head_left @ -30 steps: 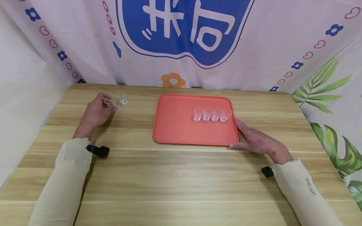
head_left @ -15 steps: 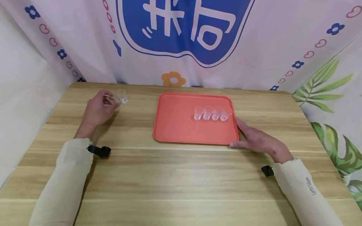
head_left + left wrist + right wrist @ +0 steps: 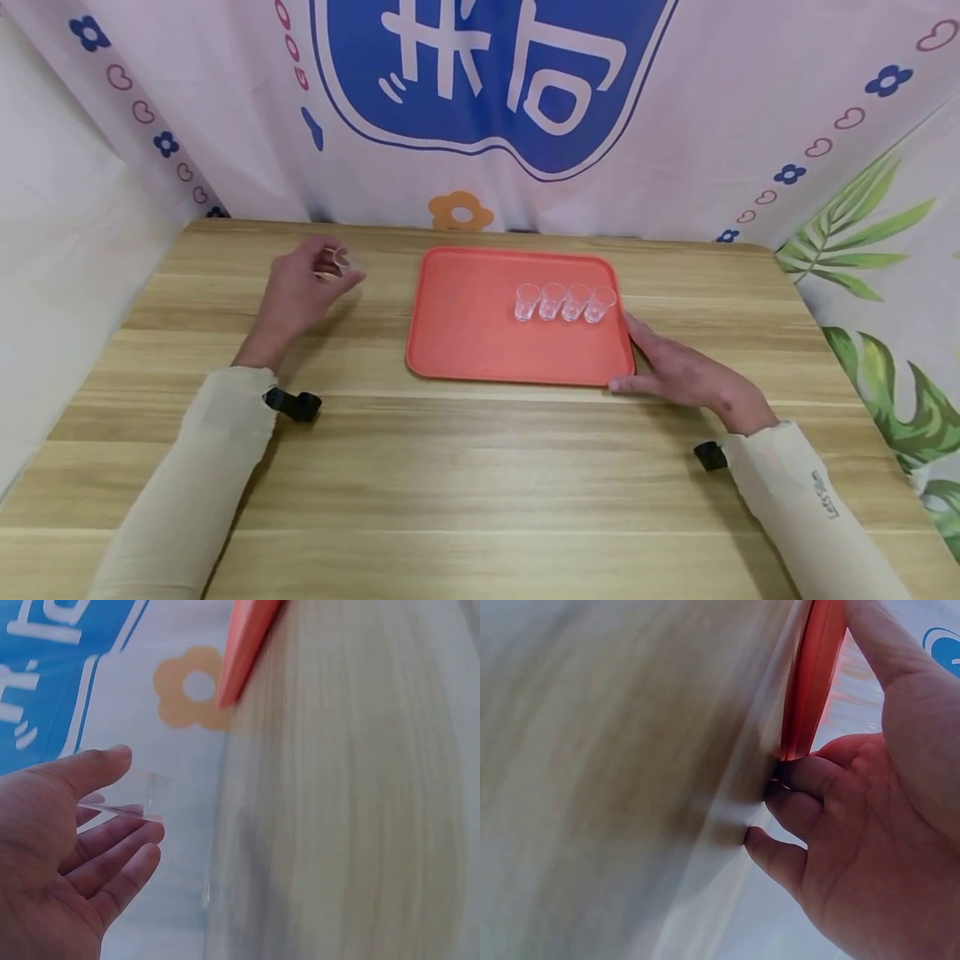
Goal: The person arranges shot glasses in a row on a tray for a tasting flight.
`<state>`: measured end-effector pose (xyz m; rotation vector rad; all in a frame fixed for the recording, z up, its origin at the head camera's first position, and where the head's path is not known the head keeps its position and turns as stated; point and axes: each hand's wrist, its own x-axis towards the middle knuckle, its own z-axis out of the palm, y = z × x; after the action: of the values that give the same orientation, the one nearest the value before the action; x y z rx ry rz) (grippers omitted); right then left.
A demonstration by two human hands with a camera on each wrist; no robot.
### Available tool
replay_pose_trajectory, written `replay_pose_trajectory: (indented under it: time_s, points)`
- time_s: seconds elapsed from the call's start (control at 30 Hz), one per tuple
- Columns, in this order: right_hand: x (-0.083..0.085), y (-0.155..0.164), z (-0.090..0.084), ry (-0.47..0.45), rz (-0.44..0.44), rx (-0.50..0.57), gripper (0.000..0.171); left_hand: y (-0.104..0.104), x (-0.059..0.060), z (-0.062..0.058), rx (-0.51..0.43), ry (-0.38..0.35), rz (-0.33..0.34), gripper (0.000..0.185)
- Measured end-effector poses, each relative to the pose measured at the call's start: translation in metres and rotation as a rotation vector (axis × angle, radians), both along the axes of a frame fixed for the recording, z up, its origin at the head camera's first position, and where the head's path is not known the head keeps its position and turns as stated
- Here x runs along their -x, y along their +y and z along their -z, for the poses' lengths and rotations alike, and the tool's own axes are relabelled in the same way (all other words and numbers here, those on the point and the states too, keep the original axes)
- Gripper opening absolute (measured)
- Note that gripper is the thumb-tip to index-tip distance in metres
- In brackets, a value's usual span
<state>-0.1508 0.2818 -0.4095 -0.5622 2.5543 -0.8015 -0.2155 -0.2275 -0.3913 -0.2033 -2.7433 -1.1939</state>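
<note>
My left hand [image 3: 303,287] pinches a clear shot glass [image 3: 341,260] between thumb and fingers at the far left of the table. In the left wrist view the shot glass [image 3: 139,791] lies tilted on its side between thumb and fingertips, apart from the table. My right hand [image 3: 686,371] rests against the right side of a red tray [image 3: 472,333], its thumb by the near corner. The right wrist view shows its fingertips [image 3: 784,859] at the table, next to the tray's rim [image 3: 810,690]. Several clear shot glasses [image 3: 550,302] stand upright in a row on the tray's right half.
The wooden table [image 3: 465,483] stretches in front of both arms. A printed cloth [image 3: 225,108] hangs along the table's back edge. A black wrist camera [image 3: 296,404] sits at the left sleeve cuff, and another camera [image 3: 708,456] at the right cuff.
My left hand has moved to the right with the shot glass. The other shot glass beside it is no longer visible in the head view. The right hand, tray and row of glasses stay put.
</note>
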Motion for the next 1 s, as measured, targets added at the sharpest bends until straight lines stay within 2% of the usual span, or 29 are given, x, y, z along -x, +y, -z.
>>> replay_pose_trajectory:
  time_s: [0.47, 0.67, 1.0]
  points:
    - [-0.001, 0.000, 0.000, -0.004, 0.007, 0.004, 0.114, 0.060, 0.005, 0.011, -0.043, 0.047, 0.189, 0.031]
    - [0.000, 0.001, 0.000, 0.002, 0.008, 0.008, 0.113, 0.082, 0.005, 0.012, -0.062, 0.001, 0.216, 0.028]
    - [0.002, 0.001, 0.001, 0.012, -0.004, 0.013, 0.113, 0.117, 0.004, 0.020, -0.057, 0.002, 0.295, 0.022]
